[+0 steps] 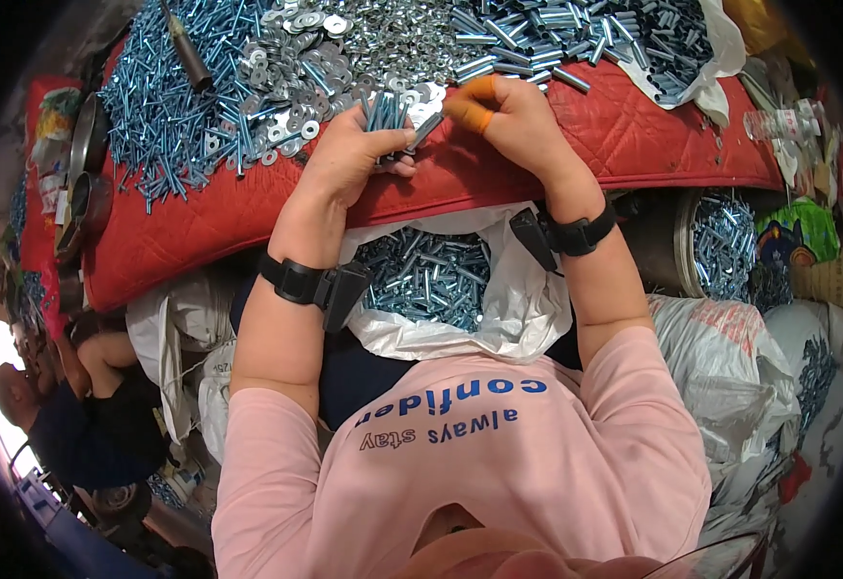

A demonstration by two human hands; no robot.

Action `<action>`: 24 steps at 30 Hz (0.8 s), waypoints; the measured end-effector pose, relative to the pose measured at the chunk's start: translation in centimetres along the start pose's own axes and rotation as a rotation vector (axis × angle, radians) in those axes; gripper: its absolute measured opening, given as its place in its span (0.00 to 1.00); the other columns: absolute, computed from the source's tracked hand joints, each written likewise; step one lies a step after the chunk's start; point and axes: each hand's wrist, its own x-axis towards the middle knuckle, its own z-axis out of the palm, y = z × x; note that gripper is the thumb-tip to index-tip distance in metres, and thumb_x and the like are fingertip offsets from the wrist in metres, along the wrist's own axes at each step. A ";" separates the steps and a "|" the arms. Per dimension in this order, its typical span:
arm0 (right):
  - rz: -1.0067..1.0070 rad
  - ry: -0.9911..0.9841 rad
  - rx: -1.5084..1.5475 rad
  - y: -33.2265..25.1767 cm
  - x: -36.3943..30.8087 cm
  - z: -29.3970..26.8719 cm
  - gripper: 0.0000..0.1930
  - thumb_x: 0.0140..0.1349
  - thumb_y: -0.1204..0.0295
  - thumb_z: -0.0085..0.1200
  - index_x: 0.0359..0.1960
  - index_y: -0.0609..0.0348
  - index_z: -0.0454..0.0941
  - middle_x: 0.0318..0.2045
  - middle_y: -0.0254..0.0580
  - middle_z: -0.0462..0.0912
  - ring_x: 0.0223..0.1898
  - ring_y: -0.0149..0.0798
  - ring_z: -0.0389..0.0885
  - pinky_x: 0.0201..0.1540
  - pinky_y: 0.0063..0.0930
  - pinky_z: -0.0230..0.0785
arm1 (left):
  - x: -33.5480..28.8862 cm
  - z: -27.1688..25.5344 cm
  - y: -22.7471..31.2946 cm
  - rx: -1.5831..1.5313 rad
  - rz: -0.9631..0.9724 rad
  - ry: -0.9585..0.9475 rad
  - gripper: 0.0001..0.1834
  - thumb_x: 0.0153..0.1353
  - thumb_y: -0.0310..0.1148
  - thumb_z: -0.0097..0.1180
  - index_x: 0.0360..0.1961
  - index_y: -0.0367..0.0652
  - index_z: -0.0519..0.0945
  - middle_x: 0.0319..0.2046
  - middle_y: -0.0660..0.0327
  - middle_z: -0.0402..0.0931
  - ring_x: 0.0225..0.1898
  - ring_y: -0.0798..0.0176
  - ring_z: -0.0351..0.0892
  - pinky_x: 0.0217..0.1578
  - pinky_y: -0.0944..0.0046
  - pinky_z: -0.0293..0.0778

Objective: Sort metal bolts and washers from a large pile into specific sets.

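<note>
My left hand (349, 154) is closed around a bunch of long blue-grey bolts (384, 113), which stand upright out of its fingers. A metal sleeve (427, 128) slants from its thumb and fingertips toward my right hand (518, 121). Orange finger covers sit on the thumb and forefinger of that right hand. Its fingers are pinched together close to the sleeve's upper end; whatever lies between them is hidden. Beyond the hands are a heap of loose bolts (180, 125), flat washers (296, 72), small nuts or rings (393, 39) and a pile of metal sleeves (537, 43).
Red quilted cloth (653, 135) covers the work surface. A white sack (528, 318) of finished-looking metal pieces (426, 280) stands open below my hands. A metal drum (687, 241) of parts lies at right, with a clear bottle (783, 123) above. Another person (84, 415) sits at left.
</note>
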 end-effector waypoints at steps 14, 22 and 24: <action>0.055 -0.130 0.011 -0.8 -0.7 0.7 0.13 0.57 0.63 0.59 0.31 0.63 0.81 0.27 0.39 0.81 0.27 0.28 0.79 0.29 0.23 0.70 | -0.6 -0.5 -0.3 0.026 0.020 -0.006 0.11 0.52 0.23 0.59 0.36 0.35 0.74 0.26 0.58 0.76 0.21 0.66 0.78 0.20 0.70 0.76; -0.227 0.173 -0.560 -0.4 1.7 3.5 0.11 0.54 0.62 0.58 0.33 0.55 0.81 0.31 0.44 0.80 0.31 0.45 0.80 0.32 0.36 0.72 | -1.3 -0.5 0.9 0.031 -0.030 -0.126 0.08 0.59 0.29 0.53 0.36 0.34 0.74 0.27 0.55 0.78 0.23 0.66 0.78 0.19 0.72 0.75; -0.164 0.130 -0.773 -0.5 2.0 4.2 0.09 0.54 0.63 0.57 0.34 0.52 0.81 0.32 0.42 0.79 0.33 0.47 0.80 0.34 0.38 0.72 | -0.9 -0.3 0.5 -0.022 -0.028 -0.075 0.09 0.59 0.29 0.53 0.36 0.33 0.74 0.28 0.55 0.78 0.24 0.65 0.79 0.22 0.71 0.77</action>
